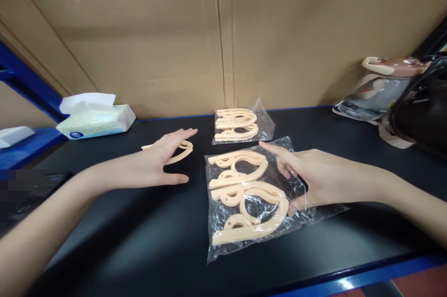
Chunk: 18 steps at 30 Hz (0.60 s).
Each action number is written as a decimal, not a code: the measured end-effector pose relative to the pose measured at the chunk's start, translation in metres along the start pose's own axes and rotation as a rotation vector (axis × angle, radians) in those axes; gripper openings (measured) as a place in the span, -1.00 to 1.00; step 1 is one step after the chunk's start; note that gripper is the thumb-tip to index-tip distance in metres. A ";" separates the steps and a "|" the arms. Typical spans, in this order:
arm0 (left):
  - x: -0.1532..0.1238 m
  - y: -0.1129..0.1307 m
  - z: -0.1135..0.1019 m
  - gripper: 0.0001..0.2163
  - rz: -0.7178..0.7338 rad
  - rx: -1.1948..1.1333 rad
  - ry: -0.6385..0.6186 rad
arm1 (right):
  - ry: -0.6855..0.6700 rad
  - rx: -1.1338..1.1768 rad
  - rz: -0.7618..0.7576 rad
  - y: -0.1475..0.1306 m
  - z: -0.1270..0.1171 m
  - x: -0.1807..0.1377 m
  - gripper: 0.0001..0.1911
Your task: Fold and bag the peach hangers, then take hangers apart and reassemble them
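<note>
A clear plastic bag (223, 215) lies flat on the black tabletop, and beige folding hangers (265, 229) show through its film. At its right side my right hand (310, 173) touches it, index finger stretched forward, thumb apart, the other fingers slightly curled. Whether any film is pinched under the palm is hidden. My left hand (153, 159) is open, palm down, over a loose beige hanger (183, 152) on the left; it covers much of that hanger, and contact cannot be made out. Behind the large bag lies a second clear bag (266, 124) with several beige hangers (239, 124) inside.
A tissue pack (101, 120) stands at the back left near a blue frame post (31, 85). At the back right are a clear bottle with a brown lid (380, 87) and a black bag (422, 111). A cardboard wall (167, 45) closes off the rear of the black table (139, 246).
</note>
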<state>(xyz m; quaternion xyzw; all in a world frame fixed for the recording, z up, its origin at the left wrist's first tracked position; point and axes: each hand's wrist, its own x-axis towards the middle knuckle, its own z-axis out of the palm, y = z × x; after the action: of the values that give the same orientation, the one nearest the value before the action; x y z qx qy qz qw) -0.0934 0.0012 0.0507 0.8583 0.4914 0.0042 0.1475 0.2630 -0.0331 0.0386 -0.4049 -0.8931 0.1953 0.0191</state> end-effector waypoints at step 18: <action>0.006 -0.066 -0.007 -0.39 -0.002 0.270 0.293 | 0.464 -0.189 -0.046 0.011 -0.007 0.002 -0.25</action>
<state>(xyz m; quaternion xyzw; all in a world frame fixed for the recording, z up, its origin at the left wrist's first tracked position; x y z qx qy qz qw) -0.1465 0.0393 0.0393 0.8601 0.5045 0.0632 -0.0421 0.2711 -0.0230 0.0407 -0.4183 -0.8881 0.0122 0.1902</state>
